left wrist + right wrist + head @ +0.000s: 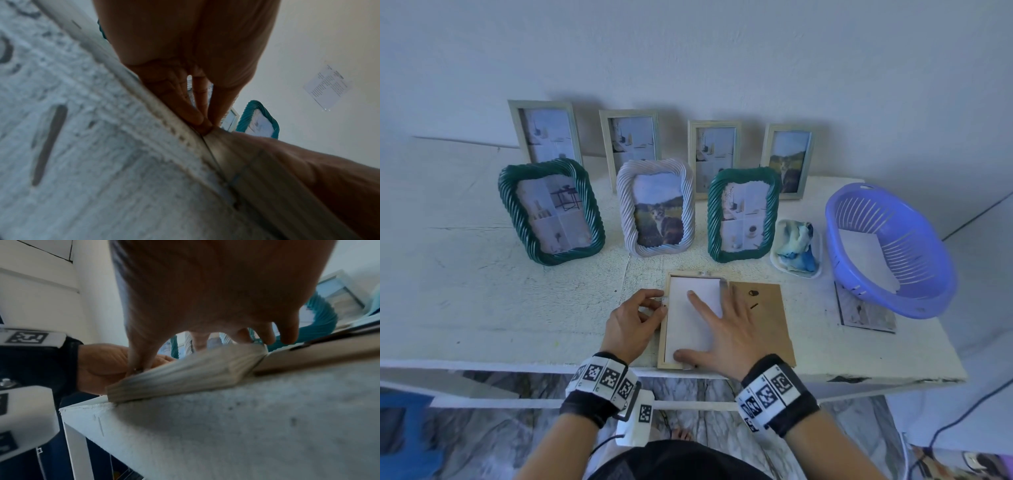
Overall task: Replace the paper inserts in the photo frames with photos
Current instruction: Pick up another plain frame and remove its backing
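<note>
A pale wooden photo frame (663, 337) lies face down on the white counter (517, 308). The right hand (726, 329) presses flat, fingers spread, on its white paper sheet (688, 322); the left hand (631, 320) pinches the frame's left edge.

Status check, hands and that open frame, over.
Left hand pinches the frame edge. Right hand flat on white sheet. Backing board off, beside it. Nothing blocking.

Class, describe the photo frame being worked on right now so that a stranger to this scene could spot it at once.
Start at the white table and look to its near edge, below the standing rows of frames. There a pale wooden frame lies face down beside its brown backing board, with a white sheet inside under the right hand. It is the only frame lying flat and opened.
</note>
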